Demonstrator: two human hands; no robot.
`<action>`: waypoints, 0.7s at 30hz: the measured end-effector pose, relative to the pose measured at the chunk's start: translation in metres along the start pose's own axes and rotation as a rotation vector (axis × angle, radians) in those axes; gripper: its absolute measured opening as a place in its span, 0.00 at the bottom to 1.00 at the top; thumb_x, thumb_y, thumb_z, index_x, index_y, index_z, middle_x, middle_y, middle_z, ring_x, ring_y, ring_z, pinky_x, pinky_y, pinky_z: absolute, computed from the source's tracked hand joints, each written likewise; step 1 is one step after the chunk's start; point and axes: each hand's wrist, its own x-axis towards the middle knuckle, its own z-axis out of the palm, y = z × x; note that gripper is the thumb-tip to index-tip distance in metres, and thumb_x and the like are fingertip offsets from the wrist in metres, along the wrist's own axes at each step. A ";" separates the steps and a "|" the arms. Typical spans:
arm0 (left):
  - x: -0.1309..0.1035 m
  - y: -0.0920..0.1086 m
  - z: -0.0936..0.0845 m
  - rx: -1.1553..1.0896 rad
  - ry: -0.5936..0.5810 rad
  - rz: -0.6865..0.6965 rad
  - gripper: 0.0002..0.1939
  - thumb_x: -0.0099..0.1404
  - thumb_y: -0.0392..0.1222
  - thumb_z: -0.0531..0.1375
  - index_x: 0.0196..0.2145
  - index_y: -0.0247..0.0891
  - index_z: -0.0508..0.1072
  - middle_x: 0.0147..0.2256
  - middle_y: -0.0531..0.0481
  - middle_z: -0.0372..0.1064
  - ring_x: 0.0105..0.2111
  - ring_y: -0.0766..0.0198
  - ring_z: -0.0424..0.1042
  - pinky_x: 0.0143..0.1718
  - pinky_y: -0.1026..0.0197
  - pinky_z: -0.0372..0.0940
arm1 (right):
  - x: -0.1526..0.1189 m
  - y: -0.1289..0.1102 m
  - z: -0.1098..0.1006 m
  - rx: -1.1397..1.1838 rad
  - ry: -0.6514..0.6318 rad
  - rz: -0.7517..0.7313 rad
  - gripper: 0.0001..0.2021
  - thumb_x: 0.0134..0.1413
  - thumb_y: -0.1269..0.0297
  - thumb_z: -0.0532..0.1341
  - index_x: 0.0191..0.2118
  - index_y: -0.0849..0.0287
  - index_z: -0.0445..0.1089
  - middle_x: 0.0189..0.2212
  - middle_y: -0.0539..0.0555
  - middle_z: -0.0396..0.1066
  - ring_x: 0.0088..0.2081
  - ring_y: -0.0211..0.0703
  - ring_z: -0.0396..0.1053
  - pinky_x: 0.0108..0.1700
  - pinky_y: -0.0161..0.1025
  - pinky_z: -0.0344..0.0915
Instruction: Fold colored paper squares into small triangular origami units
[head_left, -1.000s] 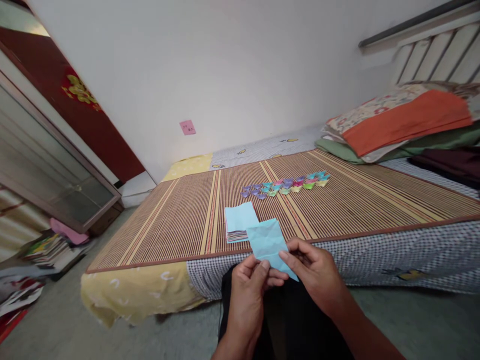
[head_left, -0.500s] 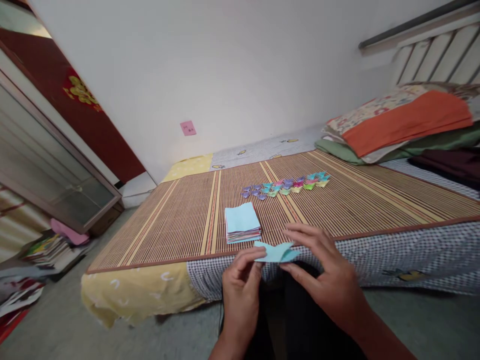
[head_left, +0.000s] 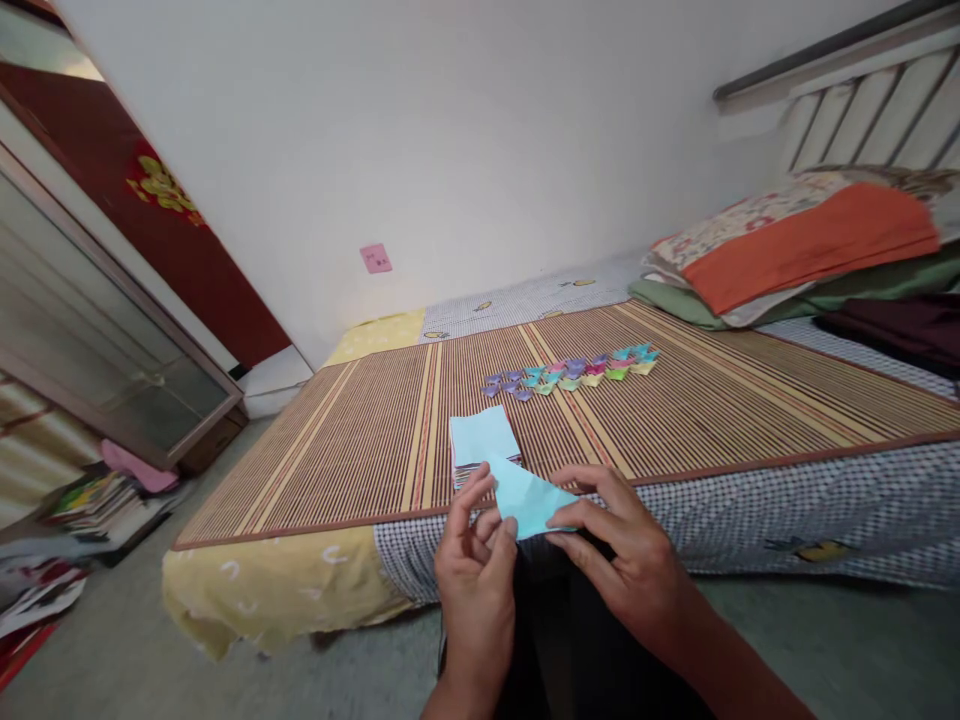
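A light blue folded paper [head_left: 531,498], roughly triangular, is held up at the bed's front edge between both hands. My left hand [head_left: 476,575] grips its left side, thumb in front. The thumb and fingers of my right hand [head_left: 626,545] pinch its lower right corner. Just behind the paper, a stack of paper sheets [head_left: 480,435] with a light blue one on top rests on the striped mat, its front partly hidden. Farther back lie several small folded paper pieces [head_left: 571,370] in rows, in purple, blue, pink, green and yellow.
The striped mat [head_left: 360,440] covers most of the bed. Folded bedding with an orange cloth [head_left: 810,250] is piled at the right. A glass-fronted cabinet [head_left: 112,330] and a stack of books [head_left: 94,505] are at the left. A pink note [head_left: 376,258] is on the wall.
The light blue paper has turned from a narrow shape with spread flaps to a broader flat face. My right hand has moved left and closed its fingers on the corner.
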 end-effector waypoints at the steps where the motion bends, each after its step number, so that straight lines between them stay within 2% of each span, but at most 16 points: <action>1: 0.000 0.000 0.001 -0.039 0.001 -0.045 0.24 0.59 0.40 0.72 0.53 0.43 0.76 0.62 0.39 0.70 0.44 0.58 0.81 0.43 0.60 0.74 | -0.001 -0.001 0.001 0.018 0.005 0.044 0.06 0.65 0.72 0.63 0.36 0.55 0.74 0.55 0.59 0.70 0.54 0.51 0.71 0.54 0.46 0.66; 2: 0.001 -0.001 0.002 -0.071 -0.005 -0.080 0.28 0.57 0.39 0.73 0.56 0.43 0.75 0.61 0.39 0.71 0.41 0.59 0.81 0.41 0.61 0.74 | -0.001 -0.001 0.001 0.043 0.000 0.087 0.06 0.65 0.70 0.63 0.36 0.55 0.74 0.58 0.59 0.68 0.55 0.51 0.71 0.55 0.45 0.66; 4: 0.003 -0.001 0.002 -0.115 -0.042 -0.121 0.31 0.55 0.38 0.74 0.56 0.41 0.73 0.54 0.39 0.77 0.39 0.60 0.81 0.41 0.62 0.73 | -0.001 -0.001 0.001 0.106 -0.018 0.172 0.06 0.65 0.68 0.63 0.34 0.55 0.73 0.58 0.58 0.69 0.57 0.50 0.71 0.56 0.43 0.66; 7: 0.004 0.000 0.000 -0.151 -0.123 -0.170 0.29 0.56 0.39 0.74 0.55 0.38 0.74 0.40 0.44 0.81 0.37 0.60 0.80 0.41 0.62 0.72 | 0.002 -0.002 0.001 0.177 -0.029 0.288 0.07 0.64 0.66 0.63 0.32 0.55 0.71 0.46 0.55 0.75 0.49 0.47 0.75 0.49 0.39 0.68; 9: 0.003 0.000 0.000 -0.140 -0.162 -0.204 0.22 0.59 0.42 0.73 0.50 0.37 0.77 0.36 0.46 0.81 0.35 0.62 0.79 0.39 0.63 0.72 | 0.005 -0.003 0.001 0.214 -0.047 0.347 0.08 0.64 0.65 0.63 0.31 0.55 0.71 0.37 0.52 0.76 0.40 0.44 0.75 0.43 0.37 0.68; 11: 0.002 0.002 0.001 -0.102 -0.183 -0.225 0.16 0.59 0.44 0.74 0.42 0.36 0.81 0.34 0.47 0.81 0.32 0.64 0.77 0.35 0.66 0.71 | 0.006 -0.005 0.001 0.239 -0.071 0.380 0.09 0.64 0.64 0.62 0.31 0.56 0.71 0.32 0.50 0.74 0.36 0.43 0.74 0.40 0.37 0.67; 13: 0.001 0.003 0.002 -0.066 -0.207 -0.244 0.14 0.57 0.45 0.75 0.36 0.34 0.81 0.32 0.48 0.80 0.30 0.66 0.75 0.33 0.67 0.70 | 0.007 -0.006 0.001 0.242 -0.084 0.395 0.09 0.64 0.64 0.62 0.30 0.56 0.71 0.30 0.50 0.74 0.34 0.43 0.73 0.39 0.36 0.66; 21: 0.001 -0.002 0.002 -0.028 -0.279 -0.278 0.16 0.64 0.50 0.69 0.39 0.33 0.81 0.34 0.43 0.82 0.27 0.62 0.79 0.29 0.64 0.71 | 0.003 -0.004 0.000 0.145 -0.061 0.448 0.10 0.63 0.61 0.60 0.30 0.57 0.70 0.26 0.48 0.72 0.29 0.41 0.71 0.34 0.35 0.64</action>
